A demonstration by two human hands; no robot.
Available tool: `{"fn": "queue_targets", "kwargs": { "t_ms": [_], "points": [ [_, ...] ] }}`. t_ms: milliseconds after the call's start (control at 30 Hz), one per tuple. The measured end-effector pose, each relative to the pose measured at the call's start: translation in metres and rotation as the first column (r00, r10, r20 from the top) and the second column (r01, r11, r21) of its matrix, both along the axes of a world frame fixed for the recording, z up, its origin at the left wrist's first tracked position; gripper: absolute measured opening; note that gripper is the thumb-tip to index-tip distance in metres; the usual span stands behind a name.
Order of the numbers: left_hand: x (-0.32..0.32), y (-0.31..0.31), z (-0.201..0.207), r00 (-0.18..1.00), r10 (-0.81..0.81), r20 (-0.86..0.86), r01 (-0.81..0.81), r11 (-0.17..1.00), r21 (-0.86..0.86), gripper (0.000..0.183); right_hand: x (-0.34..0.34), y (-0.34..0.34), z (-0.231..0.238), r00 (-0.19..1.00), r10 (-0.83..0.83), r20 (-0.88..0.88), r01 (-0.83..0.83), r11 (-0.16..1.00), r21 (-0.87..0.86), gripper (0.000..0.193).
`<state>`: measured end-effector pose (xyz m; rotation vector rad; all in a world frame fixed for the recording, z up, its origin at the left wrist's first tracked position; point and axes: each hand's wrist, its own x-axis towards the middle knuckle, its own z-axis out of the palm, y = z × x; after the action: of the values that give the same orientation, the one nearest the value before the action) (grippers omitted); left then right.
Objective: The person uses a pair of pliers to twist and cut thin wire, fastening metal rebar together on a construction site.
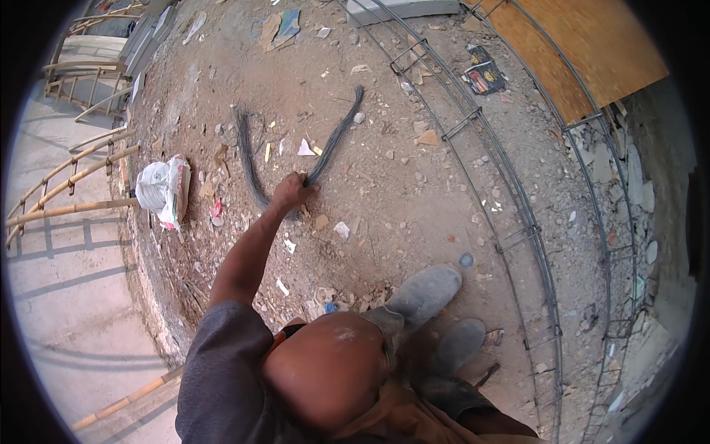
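My left hand (294, 191) reaches down to the dirt ground, its fingers closed round a bundle of thin grey tie wire (333, 138). The bundle bends in a U, and both its ends point away from me. One leg of it leaves the hand toward the upper right; the other lies to the left of the hand. The bottom of the bend is partly covered by my hand and wrist. My right hand is out of view. A thin dark stick-like thing (488, 375) shows beside my dark shorts; what it is I cannot make out.
Long steel rebar cages (510, 185) run along the right. An orange-brown board (592, 52) lies at the far right, a grey block (403, 9) at the far edge. A white plastic bag (164, 191) sits left, near bamboo poles (74, 211). My dusty boots (425, 294) stand among rubble.
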<state>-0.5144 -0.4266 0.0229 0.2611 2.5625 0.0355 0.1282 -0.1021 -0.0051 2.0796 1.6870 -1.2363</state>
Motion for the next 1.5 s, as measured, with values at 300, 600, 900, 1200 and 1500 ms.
{"fn": "queue_targets", "kwargs": {
  "t_ms": [300,600,900,1200,1500],
  "points": [
    [-0.035,0.024,0.004,0.893,0.315,0.321,-0.331,0.944,-0.006,0.050,0.000,-0.003,0.052,0.965,-0.221,0.141,0.239,0.962,-0.129,0.040],
    [-0.004,0.066,0.098,0.598,0.793,0.119,-0.717,0.462,0.521,0.040,0.000,-0.005,0.119,0.863,-0.488,0.129,0.488,0.872,0.039,0.045],
    [-0.066,0.138,0.104,0.425,0.898,-0.113,-0.535,0.350,0.769,0.047,-0.051,0.113,0.068,0.931,-0.358,0.068,0.322,0.895,0.307,0.061],
    [-0.077,0.165,0.068,0.658,0.747,-0.092,-0.572,0.575,0.585,0.046,0.011,-0.114,0.074,0.676,-0.341,0.654,0.708,0.547,-0.447,0.075],
    [-0.101,0.167,0.051,0.649,0.757,-0.078,-0.577,0.556,0.599,0.043,-0.156,-0.260,0.181,0.778,-0.529,0.338,0.565,0.356,-0.745,0.069]
  ]
}}
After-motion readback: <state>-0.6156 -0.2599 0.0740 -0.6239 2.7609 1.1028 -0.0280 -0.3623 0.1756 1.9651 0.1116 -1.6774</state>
